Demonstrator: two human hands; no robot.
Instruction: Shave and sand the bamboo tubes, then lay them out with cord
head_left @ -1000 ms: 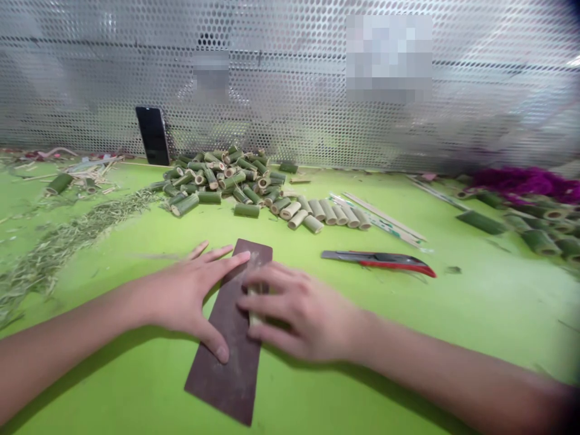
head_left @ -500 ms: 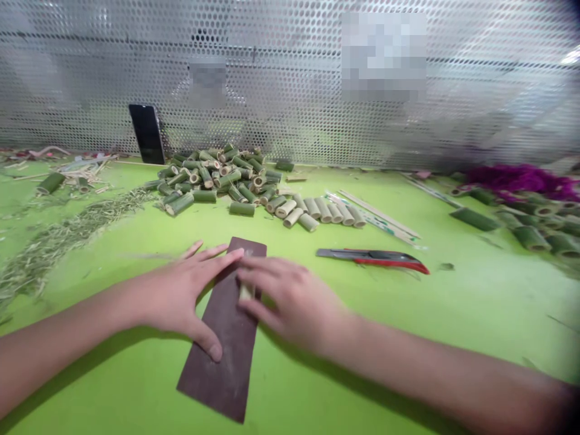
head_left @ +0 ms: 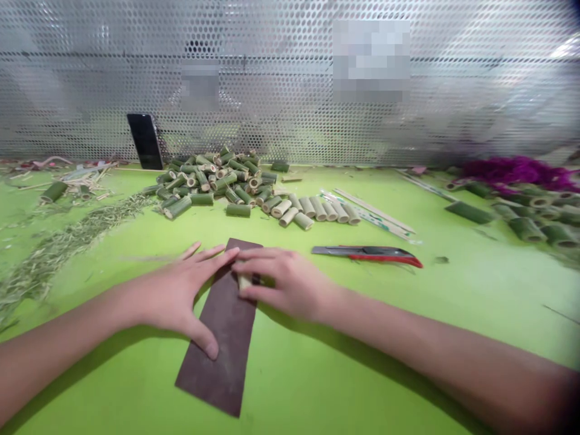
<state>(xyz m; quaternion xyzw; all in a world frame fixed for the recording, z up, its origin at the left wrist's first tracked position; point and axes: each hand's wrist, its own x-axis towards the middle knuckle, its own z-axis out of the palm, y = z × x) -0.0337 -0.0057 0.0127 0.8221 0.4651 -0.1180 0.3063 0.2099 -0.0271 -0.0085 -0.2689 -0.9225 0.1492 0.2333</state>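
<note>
A dark brown strip of sandpaper (head_left: 226, 338) lies slanted on the green table. My left hand (head_left: 176, 293) rests with spread fingers across its left edge, thumb and index fingertip on the sheet. On the upper part of the strip, my right hand (head_left: 285, 281) is closed round a short pale bamboo piece (head_left: 244, 283), which touches the sandpaper. Most of that piece is hidden by the fingers. Beyond the hands stand and lie several pale, peeled bamboo pieces (head_left: 319, 209), beside a heap of green bamboo pieces (head_left: 224, 178).
A red utility knife (head_left: 369, 254) lies right of the sandpaper. Wooden sticks (head_left: 376, 211) lie behind it. A phone (head_left: 145, 142) leans on the perforated metal panel (head_left: 281, 121). Green shavings (head_left: 77, 229) spread at left. Purple fibre (head_left: 516, 175) and larger bamboo tubes (head_left: 525, 229) lie at right.
My right hand has shifted slightly up the sandpaper with the bamboo piece. My left hand stays in place on the sheet. The whole view has moved a little.
</note>
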